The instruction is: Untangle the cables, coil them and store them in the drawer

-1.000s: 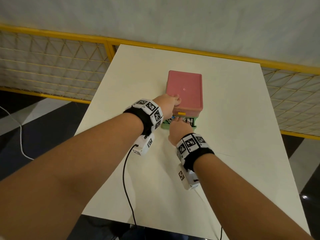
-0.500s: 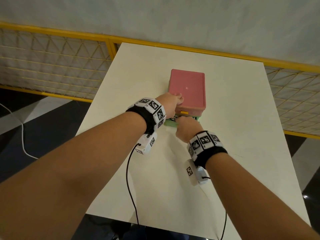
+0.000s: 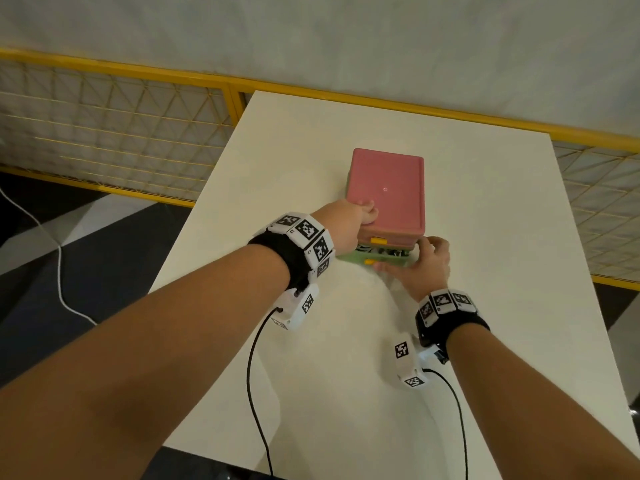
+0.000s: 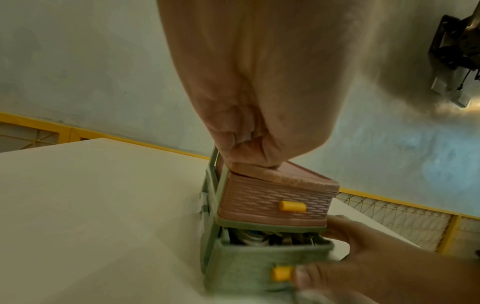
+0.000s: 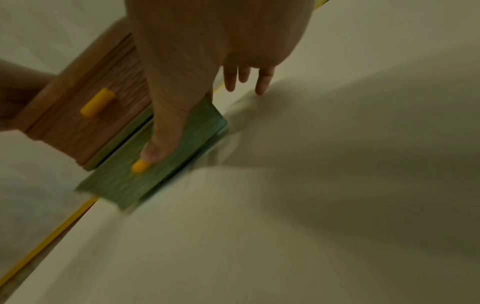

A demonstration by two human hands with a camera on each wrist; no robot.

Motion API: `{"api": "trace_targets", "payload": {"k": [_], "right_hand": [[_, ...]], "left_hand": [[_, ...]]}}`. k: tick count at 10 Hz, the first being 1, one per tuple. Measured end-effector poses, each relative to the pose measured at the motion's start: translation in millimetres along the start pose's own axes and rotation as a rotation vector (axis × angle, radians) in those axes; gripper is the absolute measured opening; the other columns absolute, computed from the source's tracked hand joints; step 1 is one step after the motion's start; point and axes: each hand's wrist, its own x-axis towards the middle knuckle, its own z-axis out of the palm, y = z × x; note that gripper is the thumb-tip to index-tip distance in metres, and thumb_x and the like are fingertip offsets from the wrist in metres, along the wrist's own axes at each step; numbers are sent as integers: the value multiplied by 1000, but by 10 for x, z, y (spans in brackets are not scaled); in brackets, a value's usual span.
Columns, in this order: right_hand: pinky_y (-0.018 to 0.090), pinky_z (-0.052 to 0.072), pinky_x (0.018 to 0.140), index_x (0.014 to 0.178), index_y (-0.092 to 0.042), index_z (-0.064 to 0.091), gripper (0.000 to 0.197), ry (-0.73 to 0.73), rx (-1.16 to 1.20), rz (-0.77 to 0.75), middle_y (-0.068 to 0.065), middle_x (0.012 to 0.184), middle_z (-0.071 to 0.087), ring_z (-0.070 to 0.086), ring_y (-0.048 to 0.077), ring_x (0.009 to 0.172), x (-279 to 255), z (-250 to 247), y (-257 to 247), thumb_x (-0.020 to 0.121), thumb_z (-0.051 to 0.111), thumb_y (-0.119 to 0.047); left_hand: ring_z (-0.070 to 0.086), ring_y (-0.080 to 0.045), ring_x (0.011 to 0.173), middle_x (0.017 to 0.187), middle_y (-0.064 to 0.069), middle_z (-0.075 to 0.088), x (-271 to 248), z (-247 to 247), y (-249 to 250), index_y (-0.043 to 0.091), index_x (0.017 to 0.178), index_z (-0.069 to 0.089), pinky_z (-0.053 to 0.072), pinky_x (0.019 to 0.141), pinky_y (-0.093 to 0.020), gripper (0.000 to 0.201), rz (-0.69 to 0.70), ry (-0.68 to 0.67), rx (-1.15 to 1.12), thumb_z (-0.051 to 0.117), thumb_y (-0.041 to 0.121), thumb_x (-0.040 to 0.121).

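A small drawer box [image 3: 386, 192] with a pink top stands mid-table. My left hand [image 3: 349, 220] grips its near left top corner, thumb on the lid. The pink upper drawer [image 4: 272, 202] is closed. The green lower drawer [image 3: 377, 260] sticks out a little, and coiled cables [image 4: 257, 238] show in the gap. My right hand [image 3: 422, 261] holds the drawer's right front corner. Its thumb [image 5: 166, 133] lies across the green front up to the yellow knob [image 5: 140, 166], and the fingers [image 5: 244, 78] run along the right side.
The white table [image 3: 485, 306] is bare around the box. A yellow mesh fence [image 3: 121, 133] runs behind and beside it under a pale wall. Black leads hang from both wrist cameras over the near table edge. A white cord lies on the floor at left.
My right hand has shifted from the middle of the green drawer front to its right corner, and the drawer has slid further into the box. The left hand stays on the lid.
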Motion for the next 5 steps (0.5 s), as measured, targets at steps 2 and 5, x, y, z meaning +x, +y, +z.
{"api": "trace_targets", "payload": {"k": [2,5], "right_hand": [[44,33,102,120,-17,51,74,47,47,59,9,122,46,49,31,112,-57,135,-63,62,79,-54],[50,38,101,137,-20,38,74,22,80,-38,8,127,47,50,27,116,-96,-164,-21,74,75,-35]], "left_hand": [[12,-12,150,164,-2,10,22,46,-3,13,154,21,6,117,-21,73,11,43,17,37,-15,89],[25,-14,147,159,0,27,-17,95,-96,14,149,37,14,119,-21,62,3,216,-258,41,-12,93]]}}
